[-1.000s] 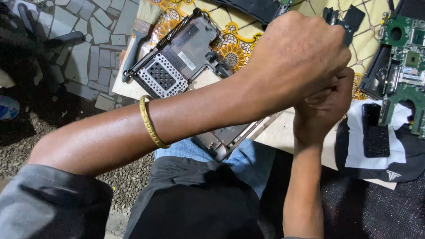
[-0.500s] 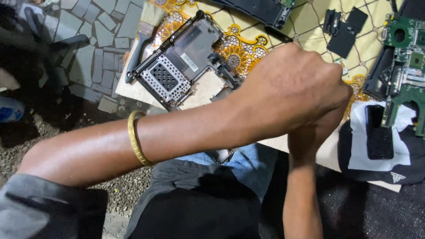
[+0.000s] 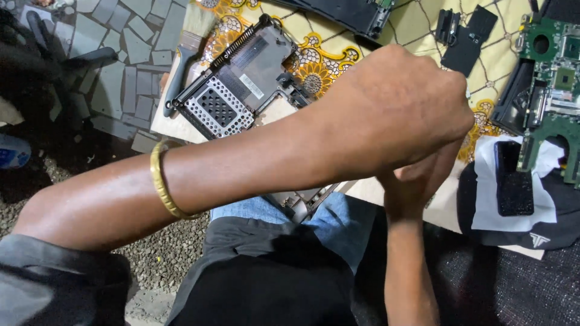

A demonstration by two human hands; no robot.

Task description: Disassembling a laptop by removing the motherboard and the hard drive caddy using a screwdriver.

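My left forearm, with a gold bangle (image 3: 162, 181), crosses the view from lower left to the right. My left hand (image 3: 399, 108) is curled into a fist above the table edge, back of the hand up; whatever is inside it is hidden. Just beneath it my right hand (image 3: 417, 181) is mostly covered, its fingers pressed up against the left fist. A stripped black laptop bottom case (image 3: 241, 78) with a perforated metal bay lies behind my left arm, one corner (image 3: 302, 202) overhanging my lap.
A paintbrush (image 3: 187, 48) lies left of the case on a yellow patterned cloth (image 3: 417, 24). A green circuit board (image 3: 556, 84) and small black parts (image 3: 465, 36) sit at the right, with a black slab (image 3: 513, 181) on white cloth. Paving stones (image 3: 127, 72) lie far left.
My left fist has come down and toward me, covering more of my right hand. The forearm and bangle slid left. The laptop case has stayed put.
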